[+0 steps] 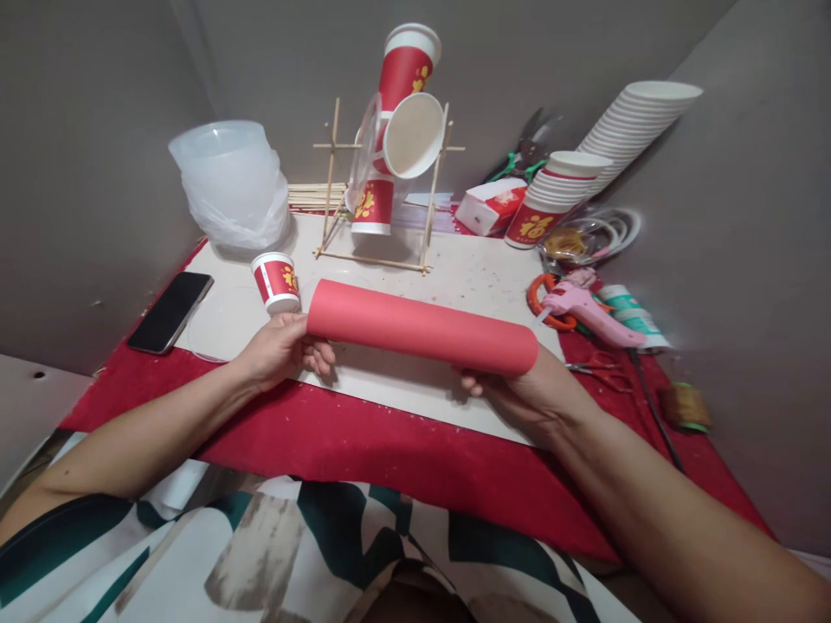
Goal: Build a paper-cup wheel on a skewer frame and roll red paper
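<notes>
A rolled sheet of red paper (421, 327) stretches between my hands above the white board (480, 268). My left hand (292, 350) is closed on the roll's left end, thumb against the edge and fingers curled beneath. At the other end, my right hand (512, 394) grips the roll from below; part of it is hidden behind the paper. Just beyond my left hand stands a small red-and-white paper cup (278, 284). Farther back, a stick frame (373, 260) carries a wheel of paper cups (409, 73).
At left lie a phone (170, 311) and plastic tubs in a bag (230, 186). On the right are stacked paper cups (558, 195), a pink glue gun (594, 313), red-handled scissors (607, 370) and a twine spool (686, 407). Grey walls enclose the red-covered table (389, 441).
</notes>
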{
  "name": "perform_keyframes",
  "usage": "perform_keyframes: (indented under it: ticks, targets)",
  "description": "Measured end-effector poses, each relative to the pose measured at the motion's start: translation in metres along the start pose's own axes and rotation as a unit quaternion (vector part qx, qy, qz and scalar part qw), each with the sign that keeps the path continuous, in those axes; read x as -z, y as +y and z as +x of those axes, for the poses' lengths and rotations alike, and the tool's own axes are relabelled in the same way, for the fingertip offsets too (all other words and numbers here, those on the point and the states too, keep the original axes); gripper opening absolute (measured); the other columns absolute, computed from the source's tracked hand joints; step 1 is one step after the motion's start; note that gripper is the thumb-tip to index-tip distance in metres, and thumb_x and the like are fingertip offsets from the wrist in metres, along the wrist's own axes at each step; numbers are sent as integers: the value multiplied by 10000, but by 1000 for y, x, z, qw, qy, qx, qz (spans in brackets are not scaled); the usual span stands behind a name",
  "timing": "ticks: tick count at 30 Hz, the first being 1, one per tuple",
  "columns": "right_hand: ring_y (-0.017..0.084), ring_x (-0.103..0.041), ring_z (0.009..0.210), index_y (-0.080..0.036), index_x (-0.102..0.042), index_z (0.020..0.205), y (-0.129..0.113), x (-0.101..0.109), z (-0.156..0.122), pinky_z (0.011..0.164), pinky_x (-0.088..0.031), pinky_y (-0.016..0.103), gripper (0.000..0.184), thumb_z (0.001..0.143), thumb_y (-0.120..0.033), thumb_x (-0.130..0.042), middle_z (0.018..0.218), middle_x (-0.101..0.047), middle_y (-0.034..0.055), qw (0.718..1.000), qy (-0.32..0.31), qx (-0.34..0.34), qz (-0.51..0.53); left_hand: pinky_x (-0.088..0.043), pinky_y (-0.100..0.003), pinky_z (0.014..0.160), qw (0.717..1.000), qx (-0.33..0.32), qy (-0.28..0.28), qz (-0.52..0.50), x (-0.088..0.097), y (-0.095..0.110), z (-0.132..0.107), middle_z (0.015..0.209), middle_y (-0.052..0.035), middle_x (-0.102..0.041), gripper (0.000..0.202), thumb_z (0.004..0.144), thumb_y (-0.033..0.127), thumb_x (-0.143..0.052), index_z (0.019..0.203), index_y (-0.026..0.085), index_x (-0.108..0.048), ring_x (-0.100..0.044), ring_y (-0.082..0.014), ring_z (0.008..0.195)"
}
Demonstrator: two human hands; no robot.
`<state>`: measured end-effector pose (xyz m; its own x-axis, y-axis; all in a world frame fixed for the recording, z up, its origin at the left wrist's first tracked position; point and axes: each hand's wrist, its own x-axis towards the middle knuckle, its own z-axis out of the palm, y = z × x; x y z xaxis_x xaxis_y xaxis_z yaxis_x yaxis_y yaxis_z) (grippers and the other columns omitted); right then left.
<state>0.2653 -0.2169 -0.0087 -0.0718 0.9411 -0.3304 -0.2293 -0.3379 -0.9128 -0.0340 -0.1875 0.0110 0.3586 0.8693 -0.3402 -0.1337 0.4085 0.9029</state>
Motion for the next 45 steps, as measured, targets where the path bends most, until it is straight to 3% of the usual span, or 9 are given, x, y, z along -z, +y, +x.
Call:
perform_keyframes:
  ticks: [5,11,15,19,21,27,35,40,45]
  targets:
    - [130,-596,391,-162,-686,747,-1,0,-1,344,-483,190,216,569,-220,-794,520,-657,18,1000,-8,-2,7,-532,-200,449,999,-11,-13,-33,-1,0,0,542,-74,-687,356,729,427,-819,712,91,-703,-653,-152,432]
    - [114,-559,385,-201,-652,761,0,11,7,323,-429,180,257,576,-227,-829,528,-654,3,997,33,-39,51,-563,-220,503,998,-36,-2,-42,3,3,0,605,-54,-711,411,784,510,-793,802,106,-719,-668,-143,486]
    - [94,-537,394,-228,-647,786,-3,19,10,352,-431,171,282,594,-235,-853,541,-657,-18,994,27,-68,76,-564,-221,561,987,-150,49,41,3,5,-5,776,-54,-758,350,793,440,-809,924,124,-732,-673,-121,545]
    - [77,-498,377,-218,-642,744,-4,20,8,349,-403,158,292,556,-220,-865,514,-641,-23,993,19,-89,74,-599,-257,714,926,-318,119,166,2,3,-15,1260,-106,-720,390,798,315,-817,1152,186,-716,-712,-126,737]
    - [84,-501,369,-211,-646,732,-3,19,8,342,-402,165,289,545,-218,-867,503,-638,-17,994,12,-88,61,-604,-280,776,897,-370,116,215,3,1,-18,1358,-114,-672,408,796,296,-812,1182,206,-716,-707,-136,794]
    - [91,-511,359,-203,-660,687,0,15,5,326,-410,164,243,548,-197,-859,492,-643,-2,996,-13,-80,33,-579,-280,756,874,-366,55,315,8,0,-19,925,-70,-775,306,775,281,-808,1063,183,-779,-692,-166,751]
    - [133,-589,392,-224,-675,702,1,17,5,338,-488,194,213,564,-176,-830,540,-685,15,991,-32,-128,29,-585,-368,876,866,-337,-13,369,8,6,-18,908,-103,-793,159,751,343,-811,843,214,-821,-736,-267,895]
    - [133,-582,382,-199,-680,725,2,12,4,318,-465,186,183,586,-169,-796,532,-679,32,991,-44,-125,29,-593,-335,819,852,-341,-64,392,10,5,-17,814,-94,-788,98,784,321,-788,821,242,-833,-749,-246,787]
    - [127,-564,362,-166,-679,672,-1,8,2,310,-440,179,124,575,-151,-755,510,-680,49,990,-53,-125,44,-592,-323,776,857,-341,-34,385,6,3,-18,794,-74,-795,61,780,293,-774,771,263,-826,-752,-239,768]
